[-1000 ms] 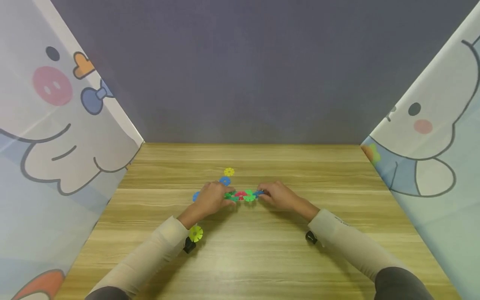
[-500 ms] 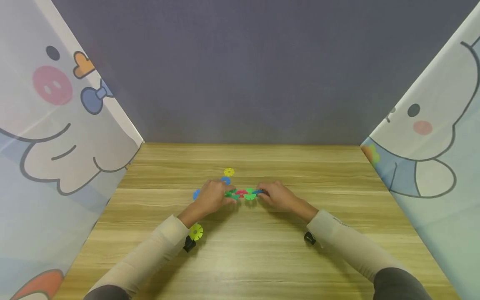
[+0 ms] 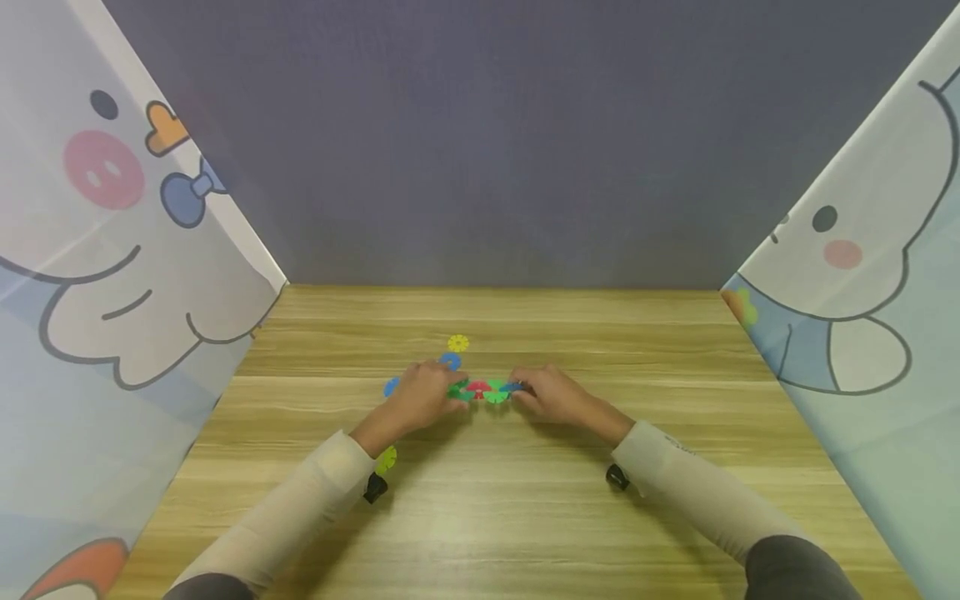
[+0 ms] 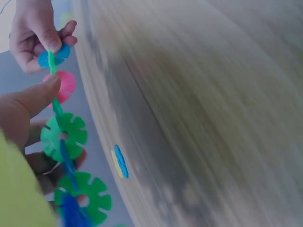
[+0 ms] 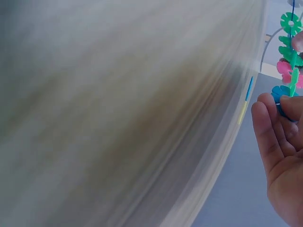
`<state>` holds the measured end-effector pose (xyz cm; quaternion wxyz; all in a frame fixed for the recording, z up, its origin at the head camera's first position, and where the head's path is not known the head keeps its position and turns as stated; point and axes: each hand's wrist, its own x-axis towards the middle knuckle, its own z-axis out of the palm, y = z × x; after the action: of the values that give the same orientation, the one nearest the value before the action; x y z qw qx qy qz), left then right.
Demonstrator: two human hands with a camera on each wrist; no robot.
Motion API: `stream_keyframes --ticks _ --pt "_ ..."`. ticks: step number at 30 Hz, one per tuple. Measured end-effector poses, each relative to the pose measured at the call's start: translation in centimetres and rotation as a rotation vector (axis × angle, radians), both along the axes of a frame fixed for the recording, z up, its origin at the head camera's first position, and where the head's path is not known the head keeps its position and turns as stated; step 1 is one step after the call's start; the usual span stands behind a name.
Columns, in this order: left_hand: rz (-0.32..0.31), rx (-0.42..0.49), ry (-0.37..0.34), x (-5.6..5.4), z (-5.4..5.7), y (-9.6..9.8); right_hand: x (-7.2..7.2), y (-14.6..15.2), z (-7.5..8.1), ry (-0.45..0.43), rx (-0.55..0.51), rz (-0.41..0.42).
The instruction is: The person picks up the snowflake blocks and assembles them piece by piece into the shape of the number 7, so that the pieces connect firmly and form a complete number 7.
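Note:
A chain of slotted plastic snowflake discs spans both hands above the table. In the head view my left hand [image 3: 422, 395] grips its green discs [image 4: 64, 136], thumb on the near side. My right hand [image 3: 553, 393] pinches the blue disc [image 5: 280, 92] at the chain's right end, joined to a light green disc [image 3: 495, 393]. Between the hands is also a red-pink disc [image 3: 477, 388]. Past my left hand the chain runs on with a blue disc [image 3: 392, 387] and a yellow-green disc [image 3: 386, 460] near the left wrist. My palm and sleeve hide part of it.
On the wooden table [image 3: 510, 517], a loose blue disc [image 3: 450, 361] and a yellow disc [image 3: 458, 342] lie beyond my left hand. A grey panel [image 3: 495, 150] stands at the back, with cartoon-printed panels on both sides.
Both hands stay nearly in place, the right one shifting slightly left with the chain. The yellow-green disc near the left wrist has swung and shows more edge-on.

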<state>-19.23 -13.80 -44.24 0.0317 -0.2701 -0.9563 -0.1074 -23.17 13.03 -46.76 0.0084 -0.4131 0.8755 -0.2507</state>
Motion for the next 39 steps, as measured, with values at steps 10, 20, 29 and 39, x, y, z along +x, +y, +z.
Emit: stream_keyframes --ticks 10,20,29,39 --pt "0.042 -0.002 -0.031 -0.2 0.3 1.4 -0.3 -0.1 0.3 -0.025 0.003 -0.011" --pt "-0.003 0.024 0.005 -0.2 -0.1 2.7 0.0 -0.9 0.4 -0.034 -0.013 0.010" --pt "0.008 0.005 0.017 -0.2 -0.2 3.1 0.2 -1.4 0.8 -0.030 0.004 0.041" --pt "0.015 -0.021 -0.010 0.1 -0.2 2.8 0.0 -1.2 1.1 -0.110 0.054 0.115"
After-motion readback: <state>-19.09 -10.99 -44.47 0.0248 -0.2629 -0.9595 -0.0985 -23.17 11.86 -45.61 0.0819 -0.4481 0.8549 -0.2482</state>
